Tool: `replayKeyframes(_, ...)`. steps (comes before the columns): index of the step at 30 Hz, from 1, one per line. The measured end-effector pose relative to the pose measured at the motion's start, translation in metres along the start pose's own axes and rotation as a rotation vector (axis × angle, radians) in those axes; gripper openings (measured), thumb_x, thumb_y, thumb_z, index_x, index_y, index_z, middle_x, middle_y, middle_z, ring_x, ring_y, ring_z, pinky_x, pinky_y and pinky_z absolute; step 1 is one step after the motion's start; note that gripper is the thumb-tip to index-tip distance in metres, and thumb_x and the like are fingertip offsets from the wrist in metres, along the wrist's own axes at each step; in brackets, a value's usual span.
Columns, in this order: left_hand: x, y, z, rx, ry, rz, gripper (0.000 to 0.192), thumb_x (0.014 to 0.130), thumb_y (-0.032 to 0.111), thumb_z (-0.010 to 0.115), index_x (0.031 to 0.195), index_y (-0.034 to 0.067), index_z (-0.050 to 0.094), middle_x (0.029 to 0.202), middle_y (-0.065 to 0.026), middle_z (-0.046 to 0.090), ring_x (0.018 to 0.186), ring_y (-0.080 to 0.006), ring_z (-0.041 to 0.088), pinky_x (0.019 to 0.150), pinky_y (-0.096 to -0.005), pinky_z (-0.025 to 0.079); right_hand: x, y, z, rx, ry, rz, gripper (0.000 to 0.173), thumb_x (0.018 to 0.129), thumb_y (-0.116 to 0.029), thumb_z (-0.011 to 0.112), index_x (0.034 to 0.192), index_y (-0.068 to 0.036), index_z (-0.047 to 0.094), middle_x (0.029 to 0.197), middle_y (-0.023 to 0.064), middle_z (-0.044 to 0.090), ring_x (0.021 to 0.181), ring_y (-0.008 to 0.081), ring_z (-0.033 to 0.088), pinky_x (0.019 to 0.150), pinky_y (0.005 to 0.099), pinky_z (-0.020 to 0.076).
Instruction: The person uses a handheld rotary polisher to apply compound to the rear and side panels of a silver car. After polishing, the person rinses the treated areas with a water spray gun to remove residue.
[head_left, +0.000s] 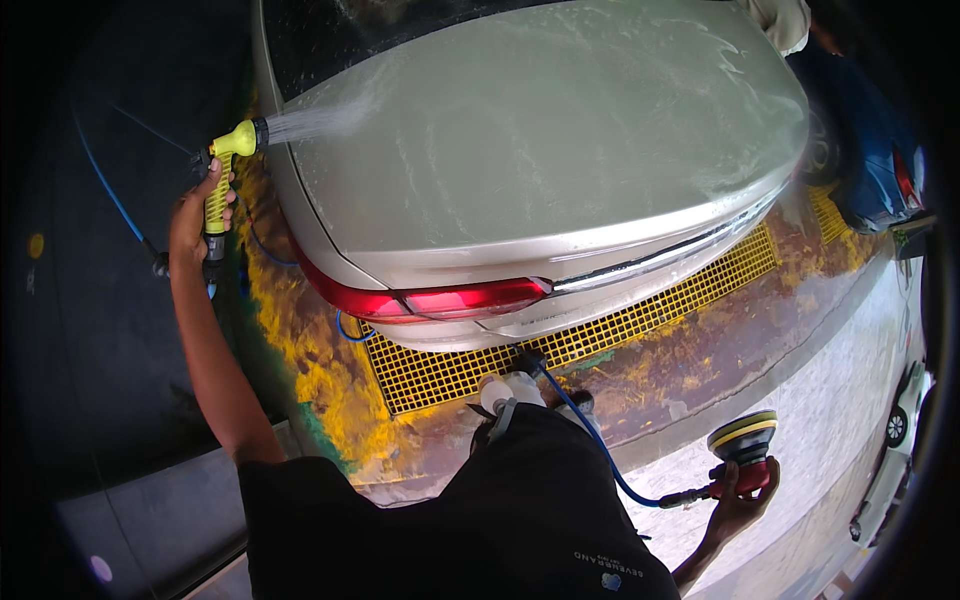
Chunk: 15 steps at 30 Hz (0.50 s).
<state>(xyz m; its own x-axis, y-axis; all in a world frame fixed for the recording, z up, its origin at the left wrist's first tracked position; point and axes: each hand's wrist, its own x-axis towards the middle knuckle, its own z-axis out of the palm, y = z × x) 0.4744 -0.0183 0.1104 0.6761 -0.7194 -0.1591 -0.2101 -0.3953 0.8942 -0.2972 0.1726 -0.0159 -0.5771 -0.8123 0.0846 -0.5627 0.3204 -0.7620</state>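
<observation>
My left hand (196, 214) is wrapped around the yellow grip of a hose spray nozzle (238, 139). A fan of water leaves its black head and lands on the wet, pale car trunk lid (525, 142). At the lower right, my right hand (742, 491) holds a red and black pneumatic sander-polisher (744, 457) by its body, with the round yellow-edged pad upward and away from the car. A blue air hose (592, 431) joins it through a metal coupling. The car's red tail light (465, 298) faces me, with a chrome strip (645, 262) beside it.
A yellow floor grating (450, 379) runs beneath the rear bumper. Blue hose (352, 330) loops by the bumper's left corner. A spray bottle hangs near my waist. A blue car (862, 150) stands at the right; part of another person (780, 22) shows at the top right.
</observation>
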Motion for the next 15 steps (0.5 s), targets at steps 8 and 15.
replayKeyframes(8,0.051,0.055,0.079,0.048,-0.166,0.088,0.057,0.090,0.056,0.077,0.107,0.002,0.070,0.074,0.0001,0.064,0.054,-0.0069,0.057,0.047,-0.0217,0.047,0.000,0.001,0.003,0.039,0.041,0.000,0.071,0.090,-0.004,0.078,0.150,-0.007,0.041,0.111,0.0153,0.066,0.076,0.0204,0.070,0.070,0.0309,0.0610)
replayKeyframes(15,0.067,0.111,0.150,0.103,-0.275,0.211,0.057,0.088,0.057,0.079,0.104,0.003,0.070,0.073,-0.0002,0.063,0.053,-0.0075,0.057,0.046,-0.0224,0.046,-0.011,0.004,-0.005,0.057,0.087,0.096,0.070,0.091,-0.004,0.077,0.150,-0.006,0.039,0.102,0.0151,0.067,0.077,0.0210,0.069,0.068,0.0310,0.0604)
